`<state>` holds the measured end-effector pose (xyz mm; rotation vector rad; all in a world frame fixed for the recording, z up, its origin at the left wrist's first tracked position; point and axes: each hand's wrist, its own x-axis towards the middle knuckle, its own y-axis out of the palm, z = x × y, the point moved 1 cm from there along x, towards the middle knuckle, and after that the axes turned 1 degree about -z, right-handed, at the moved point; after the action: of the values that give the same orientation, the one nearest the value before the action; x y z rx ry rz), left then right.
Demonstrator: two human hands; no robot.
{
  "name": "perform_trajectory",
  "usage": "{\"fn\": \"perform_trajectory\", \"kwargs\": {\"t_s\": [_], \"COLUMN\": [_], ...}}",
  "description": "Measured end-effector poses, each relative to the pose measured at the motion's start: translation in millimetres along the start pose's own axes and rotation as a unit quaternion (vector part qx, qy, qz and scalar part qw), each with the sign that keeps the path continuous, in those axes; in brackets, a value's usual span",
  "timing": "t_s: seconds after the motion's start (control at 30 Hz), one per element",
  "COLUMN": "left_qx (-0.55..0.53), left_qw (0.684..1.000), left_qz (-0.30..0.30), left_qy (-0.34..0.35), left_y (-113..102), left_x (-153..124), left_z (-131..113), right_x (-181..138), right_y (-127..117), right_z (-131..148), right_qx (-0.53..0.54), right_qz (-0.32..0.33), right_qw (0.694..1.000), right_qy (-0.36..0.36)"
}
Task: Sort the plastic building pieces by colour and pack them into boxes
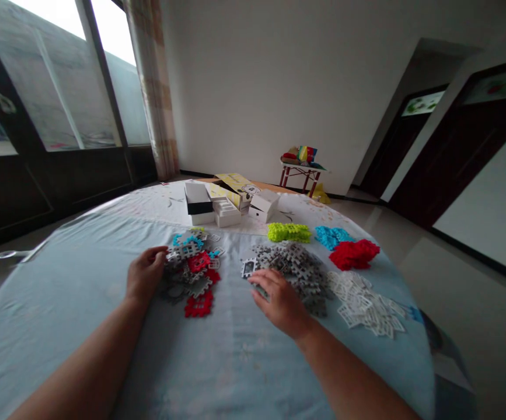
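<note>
Mixed pile: the interlocking pieces (199,261) in grey, red and blue lie loosely heaped just beside our left hand (145,275), at its inner side.
Left fingers: curled close together at the pile's outer edge; we cannot tell whether they pinch a piece.
Grey heap: the larger mound of grey pieces (299,265) lies just beyond our right hand (281,301), spreading past it to the right.
Dark-centred piece: one grey square (248,267) sits at the heap's left edge, right by our right fingertips; contact is too small to tell.
Right fingers: slightly bent, the thumb standing apart with a modest gap.
Coloured piles: lime-green pieces (288,232) lie behind the grey heap, with blue pieces (332,237) and red pieces (355,255) to the right.
White pieces: thin white frames (369,304) fan out right of the grey heap, near the surface's right edge.
Boxes: a yellow-and-white box (235,188) and several white boxes (264,206) stand behind the piles.
Room: a strip of the cloth-covered surface (230,361) runs between both piles and down between our forearms; more cloth stretches left to the curved edge.
</note>
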<state>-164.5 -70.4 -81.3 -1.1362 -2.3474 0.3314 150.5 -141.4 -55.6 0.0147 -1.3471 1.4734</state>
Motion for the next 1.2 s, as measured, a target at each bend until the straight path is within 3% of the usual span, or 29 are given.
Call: {"fn": "perform_trajectory", "kwargs": {"t_s": [0.27,0.57,0.77,0.97,1.2], "left_qx": [-0.045,-0.046,-0.046,-0.027,-0.015], "left_qw": [0.999,0.999,0.999,0.999,1.0], "left_qz": [-0.013,-0.008,0.003,0.007,0.011], "left_qy": [-0.002,-0.009,-0.014,-0.017,-0.019], "left_y": [-3,-5,-3,-4,-6], "left_x": [7,6,6,7,6], "left_z": [14,12,10,8,6], "right_x": [-6,34,43,37,37], "right_y": [32,67,85,72,13], "right_z": [25,43,43,48,27], "right_qx": [0.032,0.0,-0.06,-0.049,0.037], "right_qz": [0.093,0.115,0.148,0.14,0.025], "right_qw": [0.994,0.992,0.986,0.988,0.998], "right_qy": [-0.048,-0.055,-0.049,-0.049,0.034]}}
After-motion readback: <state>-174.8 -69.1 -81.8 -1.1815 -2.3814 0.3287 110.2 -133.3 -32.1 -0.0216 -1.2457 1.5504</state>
